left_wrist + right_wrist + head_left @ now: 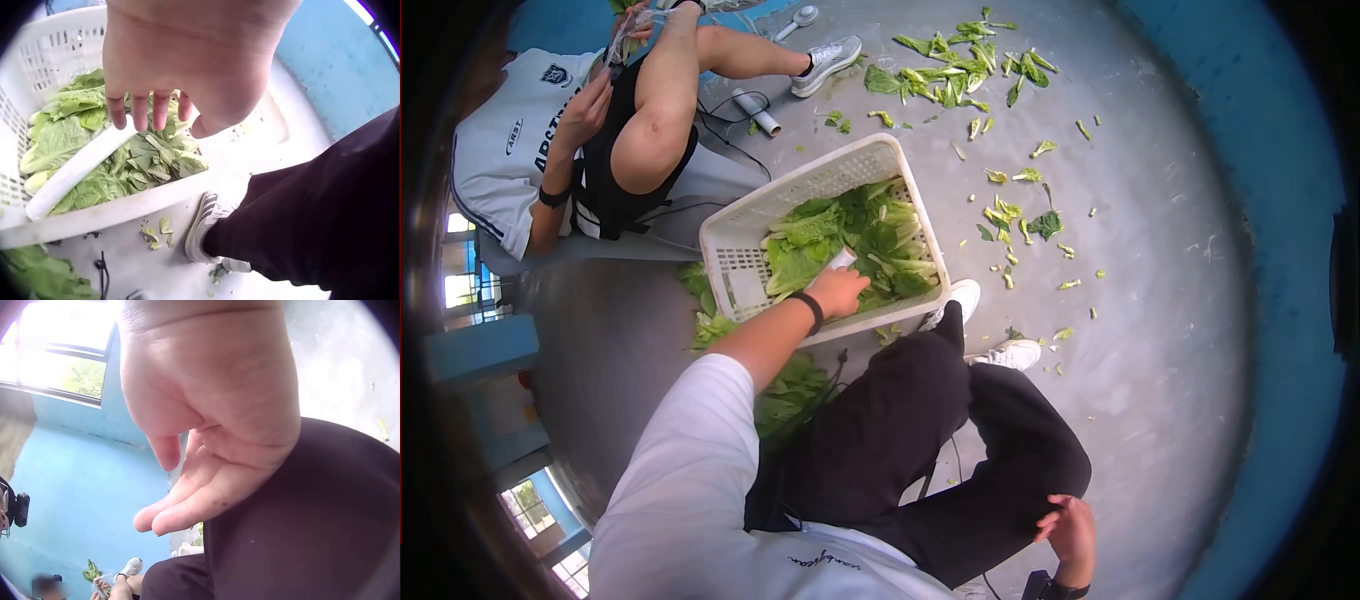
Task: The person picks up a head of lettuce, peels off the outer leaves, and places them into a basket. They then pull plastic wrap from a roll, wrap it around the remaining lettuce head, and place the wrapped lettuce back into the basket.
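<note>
My left hand [838, 292] reaches over the near side of a white slatted basket [718, 250] filled with leafy greens [805, 245]. In the left wrist view the fingers of that hand [187, 62] hang loosely down, beside the upper end of a white tube [81, 165] that lies slanted across the greens [100, 190]; whether they touch it, I cannot tell. My right hand [1072, 530] is beside my bent knee, holding nothing. Its fingers are relaxed and slightly bent in the right wrist view, where the palm [212, 394] shows.
Loose leaves [950, 80] and scraps are scattered on the grey floor beyond the basket. More greens [795, 395] lie between the basket and my leg. At the upper left another person [520, 140] sits holding leaves and a clear bag. A white roll [757, 112] and cables lie near them.
</note>
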`<state>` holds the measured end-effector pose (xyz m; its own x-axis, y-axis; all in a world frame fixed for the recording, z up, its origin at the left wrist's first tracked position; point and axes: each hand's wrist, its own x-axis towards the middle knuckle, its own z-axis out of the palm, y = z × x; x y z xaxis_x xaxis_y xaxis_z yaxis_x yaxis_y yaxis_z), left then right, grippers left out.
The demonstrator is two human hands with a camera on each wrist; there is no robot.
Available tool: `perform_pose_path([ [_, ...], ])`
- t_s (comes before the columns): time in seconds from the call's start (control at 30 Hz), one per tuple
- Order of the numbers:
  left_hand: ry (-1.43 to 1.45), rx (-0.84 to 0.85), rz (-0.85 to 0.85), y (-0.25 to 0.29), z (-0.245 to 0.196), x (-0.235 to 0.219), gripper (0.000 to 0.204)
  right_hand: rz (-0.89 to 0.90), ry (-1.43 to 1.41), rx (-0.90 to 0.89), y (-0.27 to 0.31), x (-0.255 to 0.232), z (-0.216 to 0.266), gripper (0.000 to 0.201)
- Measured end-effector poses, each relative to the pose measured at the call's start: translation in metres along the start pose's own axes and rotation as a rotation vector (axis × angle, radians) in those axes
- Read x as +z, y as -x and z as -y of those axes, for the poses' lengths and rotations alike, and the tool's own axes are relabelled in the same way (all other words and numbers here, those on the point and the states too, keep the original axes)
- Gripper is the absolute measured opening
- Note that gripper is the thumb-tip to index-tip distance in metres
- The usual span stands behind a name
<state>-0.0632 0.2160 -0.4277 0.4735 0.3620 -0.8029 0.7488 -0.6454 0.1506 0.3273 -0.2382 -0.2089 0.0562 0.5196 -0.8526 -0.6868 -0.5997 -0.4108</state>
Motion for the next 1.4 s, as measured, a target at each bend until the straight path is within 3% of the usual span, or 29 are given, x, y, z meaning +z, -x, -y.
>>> perform_pose_path([
  [0.1,0.073,-0.11,0.019,-0.028,-0.003,-0.022,0.046,-0.083,-0.07,0.043,0.002,-0.015,-0.002,0.043],
  [0.2,0.355,-0.167,-0.106,-0.057,-0.001,-0.021,0.048,-0.078,-0.119,0.048,0.003,-0.023,-0.001,0.043],
  [0.3,0.396,-0.136,-0.198,-0.089,-0.003,-0.017,0.05,-0.138,-0.104,0.031,0.003,-0.035,-0.015,0.045],
  [0.47,0.173,-0.1,-0.08,-0.098,-0.012,-0.008,0.058,-0.093,-0.065,0.047,-0.002,-0.037,-0.006,0.051],
  [0.57,0.042,-0.079,-0.062,-0.106,-0.004,0.006,0.061,-0.183,0.014,0.23,0.001,0.021,0.039,0.032],
  [0.6,0.058,-0.119,-0.023,-0.107,-0.001,0.009,0.061,-0.076,-0.026,0.178,0.001,0.0,0.027,0.047],
  [0.93,0.185,-0.199,0.03,-0.13,0.001,0.008,0.067,-0.012,-0.013,0.251,-0.001,-0.002,0.04,0.047],
  [1.03,0.065,-0.108,0.058,-0.141,-0.003,0.003,0.069,-0.007,-0.024,0.263,-0.001,-0.01,0.038,0.047],
  [1.07,0.078,-0.109,-0.012,-0.156,0.0,0.021,0.078,-0.008,-0.032,0.266,-0.001,-0.016,0.035,0.048],
  [1.3,0.048,-0.085,0.028,-0.176,-0.013,0.005,0.068,-0.014,-0.02,0.295,-0.004,-0.013,0.042,0.048],
  [1.4,0.112,-0.193,-0.05,-0.193,-0.014,0.016,0.061,-0.046,0.008,0.307,-0.003,-0.008,0.044,0.048],
])
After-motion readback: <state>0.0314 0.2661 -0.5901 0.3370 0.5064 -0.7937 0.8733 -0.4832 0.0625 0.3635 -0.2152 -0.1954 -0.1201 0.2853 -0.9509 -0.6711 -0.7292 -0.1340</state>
